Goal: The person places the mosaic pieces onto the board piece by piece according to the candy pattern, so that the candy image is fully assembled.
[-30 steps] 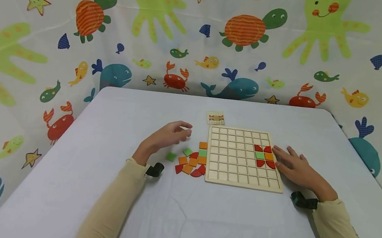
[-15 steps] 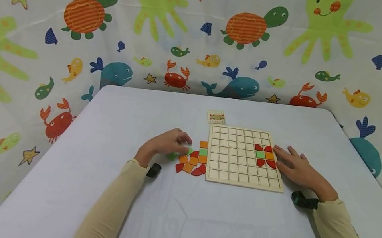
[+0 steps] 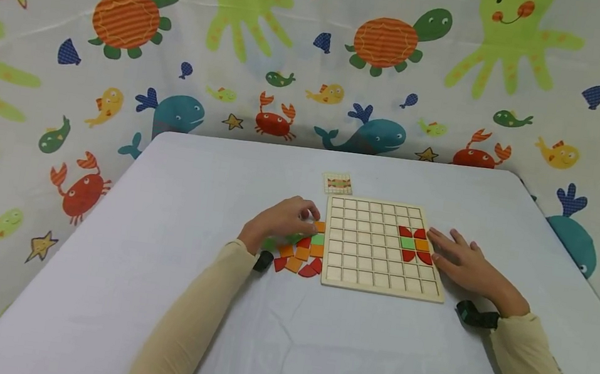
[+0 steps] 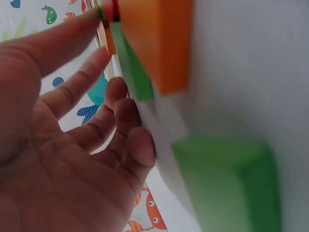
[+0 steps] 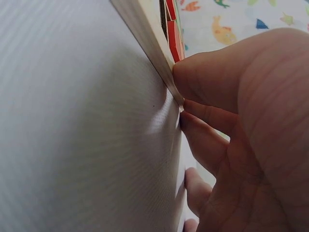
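My left hand [image 3: 284, 218] reaches over the loose tiles at the left of the wooden grid board [image 3: 354, 251]. Its thumb and index fingertips are right at an orange square tile [image 3: 320, 227] beside the board, just above a green square tile [image 3: 318, 239]. In the left wrist view thumb and index stand apart, the other fingers bent near the tabletop. Fingers of my right hand [image 3: 463, 264] touch the board's right edge; the right wrist view shows the thumb against the board's side [image 5: 154, 53]. Red petal-shaped tiles [image 3: 424, 258] surround a green and an orange square on the board.
Several red, orange and green tiles [image 3: 293, 265] lie loose left of the board, partly under my left hand. A small pattern card [image 3: 338, 184] lies behind the board. The white table [image 3: 358, 352] ends at a curtain [image 3: 299, 16] printed with sea animals.
My left hand has come down and moved right, from left of the tiles to the orange tile by the board. The right hand and the board have stayed in place.
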Demonstrator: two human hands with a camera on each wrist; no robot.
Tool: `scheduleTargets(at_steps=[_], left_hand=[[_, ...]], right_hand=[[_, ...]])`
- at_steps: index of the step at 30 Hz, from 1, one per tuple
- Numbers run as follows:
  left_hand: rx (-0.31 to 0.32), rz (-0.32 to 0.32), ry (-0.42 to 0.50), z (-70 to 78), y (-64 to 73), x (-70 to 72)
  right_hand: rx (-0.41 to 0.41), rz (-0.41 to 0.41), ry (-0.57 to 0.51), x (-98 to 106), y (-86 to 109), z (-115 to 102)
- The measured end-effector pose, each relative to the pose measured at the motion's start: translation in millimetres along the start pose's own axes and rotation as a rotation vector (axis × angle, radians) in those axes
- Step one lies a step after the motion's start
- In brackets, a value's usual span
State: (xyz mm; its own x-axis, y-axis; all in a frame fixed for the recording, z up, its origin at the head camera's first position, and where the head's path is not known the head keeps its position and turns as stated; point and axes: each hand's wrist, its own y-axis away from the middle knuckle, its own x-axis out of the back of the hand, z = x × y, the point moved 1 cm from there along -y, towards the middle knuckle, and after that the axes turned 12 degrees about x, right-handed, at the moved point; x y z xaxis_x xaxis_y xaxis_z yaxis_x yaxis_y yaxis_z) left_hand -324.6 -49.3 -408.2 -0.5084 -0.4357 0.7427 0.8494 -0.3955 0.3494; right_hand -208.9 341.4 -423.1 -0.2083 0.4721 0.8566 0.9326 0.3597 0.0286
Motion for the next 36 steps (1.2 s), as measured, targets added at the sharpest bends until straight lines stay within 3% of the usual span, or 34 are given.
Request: scheduleTargets(at_steps=[5,12,19,29,36], left_hand=[[0.004,0.033,-0.054,9.6,-3.6,-2.3],[0.045,0.041,0.006,15.1,-1.2,-4.5],[-0.003,0.047,0.059,15.6,1.7,-6.5],[-0.013,0.028,0.026,17.8,5.1,-10.4],[-0.007,0.018,0.058,21.1,8.8,-12.2]], right_hand=[[0.000,0.005,-0.001,1.4,1.0,-1.4],[-0.003,0.003,0.002,1.2,0.1,-0.1],[0.003,0.007,0.015,0.4,-0.4,-1.5],[0.004,0.003,0.023,0.8,0.2,-3.5],[0.004,0.005,0.020,1.2,0.9,-4.2]])
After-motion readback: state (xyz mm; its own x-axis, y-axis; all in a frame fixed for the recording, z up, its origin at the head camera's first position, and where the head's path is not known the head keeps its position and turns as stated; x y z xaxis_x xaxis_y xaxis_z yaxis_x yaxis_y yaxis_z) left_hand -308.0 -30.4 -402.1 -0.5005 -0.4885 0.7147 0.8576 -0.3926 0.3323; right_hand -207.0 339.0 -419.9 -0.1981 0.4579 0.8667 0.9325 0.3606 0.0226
